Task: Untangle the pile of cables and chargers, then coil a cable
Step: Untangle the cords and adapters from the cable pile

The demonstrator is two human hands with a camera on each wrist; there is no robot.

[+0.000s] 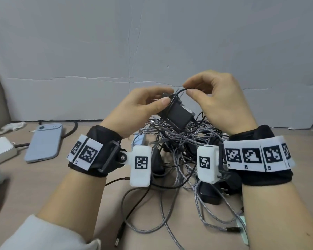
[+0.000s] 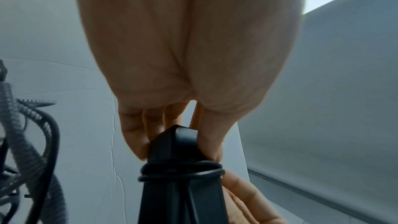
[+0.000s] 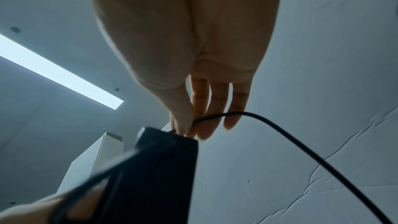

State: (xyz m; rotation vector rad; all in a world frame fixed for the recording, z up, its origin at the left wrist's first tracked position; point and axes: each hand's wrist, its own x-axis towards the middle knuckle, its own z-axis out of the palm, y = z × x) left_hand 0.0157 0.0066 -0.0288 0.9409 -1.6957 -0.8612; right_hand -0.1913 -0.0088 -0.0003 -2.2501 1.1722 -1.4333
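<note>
Right hand [image 3: 193, 57] fills the top centre, seen from the wrist, palm side. Thumb and forefinger pinch a thin black round cable [image 3: 301, 146] at the fingertips [image 3: 183, 125]; the other fingers are nearly straight. Cable arcs right, then runs down to the bottom right corner. Black boxy plastic charger [image 3: 159, 168] sits just below the pinch, blurred, a cable strand across it. Another hand's skin [image 3: 25, 210] shows bottom left. White creased board [image 3: 323, 91] behind; lit ceiling strip [image 3: 60, 72] at left.
</note>
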